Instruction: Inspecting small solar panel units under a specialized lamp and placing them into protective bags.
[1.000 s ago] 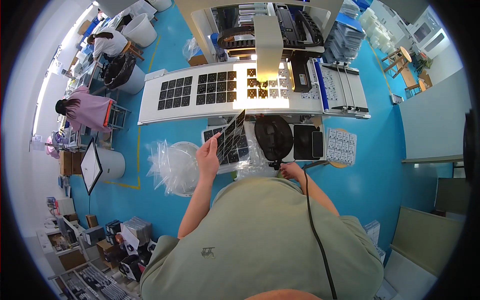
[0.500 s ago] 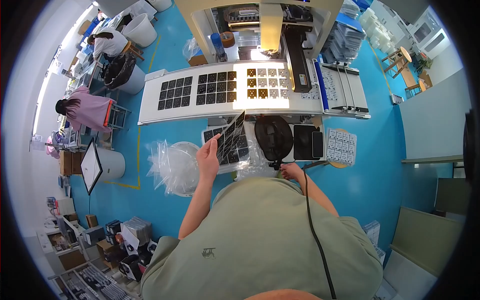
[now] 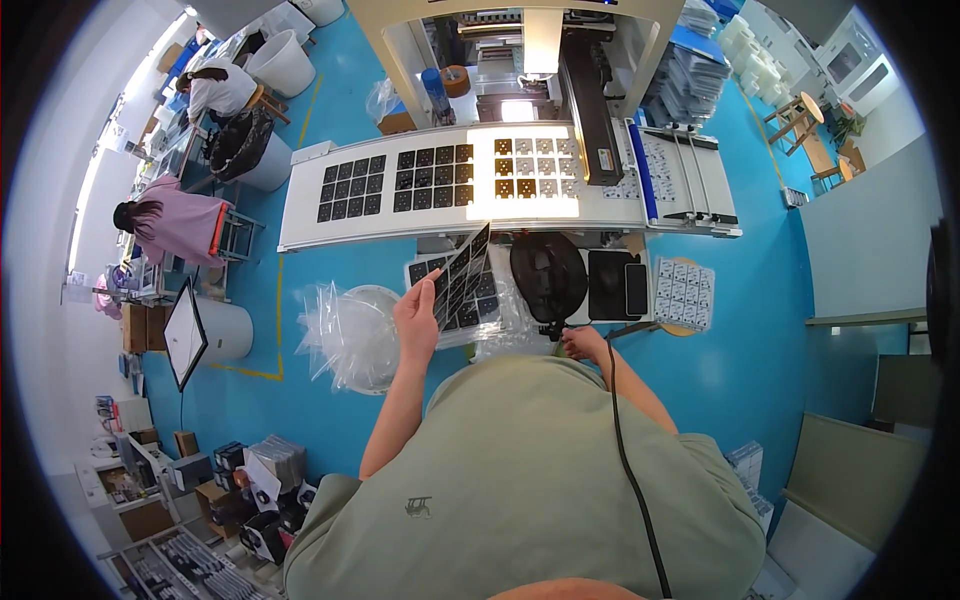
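In my left hand (image 3: 415, 308) is the edge of a thin sheet printed with black squares (image 3: 466, 268), held tilted up, fingers closed on it. Beneath it lies a similar sheet of black squares (image 3: 484, 306), partly covered. A rounded, glossy black object (image 3: 549, 277) sits just right of the sheets; its kind is not clear. My right hand (image 3: 583, 343) is closed beside the narrow lower end of this object. What its fingers hold, if anything, is too small to make out. A black cable (image 3: 627, 450) runs down past my right hand over my shirt.
A white machine bed (image 3: 440, 225) carries several dark grids under a beige machine frame. Crumpled clear plastic fills a white bin (image 3: 385, 382) on the left. To the right are a phone (image 3: 635, 290) and a patterned white sheet (image 3: 684, 294) on a round stool. Two people sit working far left.
The lit part inside the machine has moved back, away from me. Both my hands and the held sheet stay in nearly the same place.
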{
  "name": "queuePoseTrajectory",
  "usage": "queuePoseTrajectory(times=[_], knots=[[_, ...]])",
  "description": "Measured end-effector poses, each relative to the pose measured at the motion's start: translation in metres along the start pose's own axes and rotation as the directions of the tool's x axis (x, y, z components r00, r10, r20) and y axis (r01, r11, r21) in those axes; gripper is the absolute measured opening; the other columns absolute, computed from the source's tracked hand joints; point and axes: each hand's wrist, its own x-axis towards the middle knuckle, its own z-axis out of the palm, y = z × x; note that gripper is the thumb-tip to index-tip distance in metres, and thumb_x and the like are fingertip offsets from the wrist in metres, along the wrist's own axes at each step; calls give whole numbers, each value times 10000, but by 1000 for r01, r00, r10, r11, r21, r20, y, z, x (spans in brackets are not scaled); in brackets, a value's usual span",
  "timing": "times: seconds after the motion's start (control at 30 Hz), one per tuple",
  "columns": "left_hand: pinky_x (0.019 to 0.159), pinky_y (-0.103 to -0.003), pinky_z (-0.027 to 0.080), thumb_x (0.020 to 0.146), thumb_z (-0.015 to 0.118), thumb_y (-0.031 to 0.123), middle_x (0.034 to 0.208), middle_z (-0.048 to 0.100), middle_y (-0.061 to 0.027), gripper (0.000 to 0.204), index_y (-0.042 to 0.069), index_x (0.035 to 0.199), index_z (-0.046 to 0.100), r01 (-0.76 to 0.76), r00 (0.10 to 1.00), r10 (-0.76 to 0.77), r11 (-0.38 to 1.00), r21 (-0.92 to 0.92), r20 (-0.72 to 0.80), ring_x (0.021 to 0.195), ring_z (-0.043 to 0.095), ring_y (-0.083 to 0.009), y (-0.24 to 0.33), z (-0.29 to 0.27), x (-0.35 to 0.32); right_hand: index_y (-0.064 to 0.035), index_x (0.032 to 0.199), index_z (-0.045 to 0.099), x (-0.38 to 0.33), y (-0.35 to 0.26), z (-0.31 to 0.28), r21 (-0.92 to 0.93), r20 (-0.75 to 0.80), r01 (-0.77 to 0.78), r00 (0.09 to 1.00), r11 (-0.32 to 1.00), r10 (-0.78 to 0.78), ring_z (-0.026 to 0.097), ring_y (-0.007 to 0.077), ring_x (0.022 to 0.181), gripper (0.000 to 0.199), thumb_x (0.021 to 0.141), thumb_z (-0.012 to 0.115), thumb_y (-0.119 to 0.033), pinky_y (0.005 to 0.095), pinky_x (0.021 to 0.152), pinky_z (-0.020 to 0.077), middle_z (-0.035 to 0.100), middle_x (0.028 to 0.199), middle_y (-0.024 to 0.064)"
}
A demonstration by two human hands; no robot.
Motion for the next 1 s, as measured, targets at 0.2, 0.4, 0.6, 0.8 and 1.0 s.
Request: queuePoseTrajectory(times=[0.2,0.4,0.6,0.8,1.0], knots=[[877,-202,457,1063,541,186,1108,716,-43,318,-44,1229,682,-31,1000,31,1000,2,2,969,586,-60,-1,1,0,-55,997,660,1,1,0,9,-3,-1,1000,1000,1,648,182,696,351,999,604,-401,338,646,529,655,811,52],[883,-202,454,1063,541,192,1114,716,-45,324,-47,1231,681,-11,1000,11,1000,5,-2,976,586,-63,0,1,-2,-57,996,653,-1,1,0,3,-2,-4,1000,1000,4,647,184,700,351,999,601,-403,342,655,527,653,809,50],[877,-200,457,1060,546,198,1112,718,-45,328,-48,1229,683,-19,1000,20,999,49,-7,972,583,-58,2,2,-3,-55,1000,645,1,3,-2,2,6,9,1000,1000,-9,652,198,725,354,996,602,-407,358,674,533,648,817,57],[874,-199,458,1058,551,203,1108,721,-42,328,-40,1235,683,23,1000,-22,998,59,-11,972,586,-54,4,3,-3,-54,1000,646,4,5,-3,16,6,10,1000,1000,-10,645,195,701,346,995,604,-398,356,657,534,645,805,57],[880,-206,464,1057,553,204,1110,727,-46,324,-33,1232,688,-12,1000,13,998,57,-13,977,598,-60,-3,5,0,-59,983,652,4,4,-4,17,-3,8,1000,1000,-8,641,189,684,332,992,607,-389,349,640,536,644,794,52]])
